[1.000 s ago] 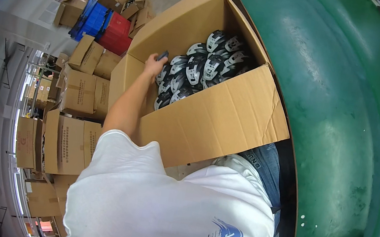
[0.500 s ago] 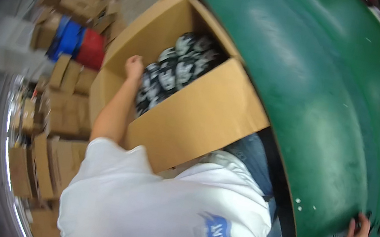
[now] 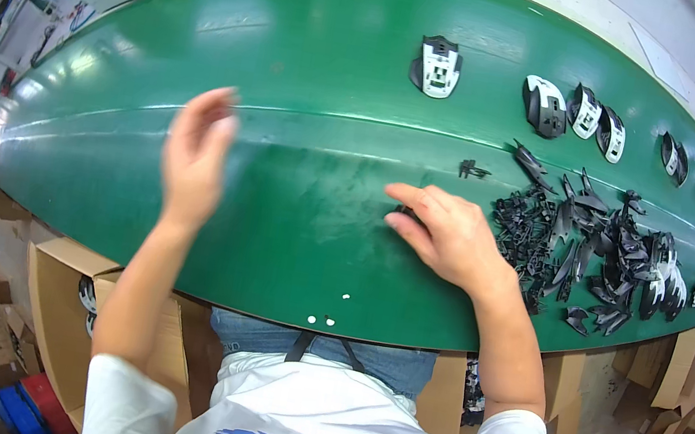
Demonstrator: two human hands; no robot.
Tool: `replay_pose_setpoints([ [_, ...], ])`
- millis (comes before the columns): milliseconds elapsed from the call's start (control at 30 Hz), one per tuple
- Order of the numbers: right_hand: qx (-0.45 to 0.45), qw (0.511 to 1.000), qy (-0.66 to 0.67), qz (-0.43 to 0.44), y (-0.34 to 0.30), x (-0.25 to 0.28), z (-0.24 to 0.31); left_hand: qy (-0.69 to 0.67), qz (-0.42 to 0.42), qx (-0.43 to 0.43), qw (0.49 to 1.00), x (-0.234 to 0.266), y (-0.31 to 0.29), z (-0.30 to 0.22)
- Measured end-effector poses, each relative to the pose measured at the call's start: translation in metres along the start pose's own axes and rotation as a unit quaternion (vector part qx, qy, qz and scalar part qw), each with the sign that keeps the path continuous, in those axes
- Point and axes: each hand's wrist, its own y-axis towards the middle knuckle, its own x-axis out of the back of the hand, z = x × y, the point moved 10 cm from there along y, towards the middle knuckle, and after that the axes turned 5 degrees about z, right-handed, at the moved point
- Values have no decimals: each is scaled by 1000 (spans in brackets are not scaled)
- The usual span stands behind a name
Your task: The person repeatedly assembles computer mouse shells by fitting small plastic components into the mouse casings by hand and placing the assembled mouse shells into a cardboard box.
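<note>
Above the green work table [image 3: 298,236], my left hand [image 3: 194,159] is raised on the left side. It is slightly blurred, with thumb and fingers apart and nothing visible between them. My right hand [image 3: 450,234] is low over the middle of the table, index finger and thumb curled around a small black plastic part [image 3: 405,212], mostly hidden by the fingers. To its right lies a heap of black plastic parts [image 3: 578,237]. Beyond it rests a black-and-white computer mouse shell [image 3: 438,69], apart from both hands.
More mouse shells [image 3: 545,108] stretch in a row to the far right. A small black part [image 3: 472,170] lies alone beside the heap. Several white bits [image 3: 312,320] are at the near edge. An open carton [image 3: 58,297] holding shells stands below left; other cartons [image 3: 669,381] stand right.
My view has swung from the carton at the left to the table. My left hand has come out of the carton to above the table; my right hand is now by the table's middle.
</note>
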Motion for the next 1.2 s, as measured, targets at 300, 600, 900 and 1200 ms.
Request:
replay_pose_setpoints([
  [300,-74,988,117,-67,-1,28,-36,362,-9,-33,931,-267,126,-3],
  [600,-52,990,127,-32,-1,27,-30,-429,197,198,859,-216,38,17],
  [900,-104,907,366,-179,-7,22,-56,-643,257,223,686,-211,-16,1],
  [1200,-54,955,223,-188,26,54,-2,-661,300,187,662,-202,-26,-19],
])
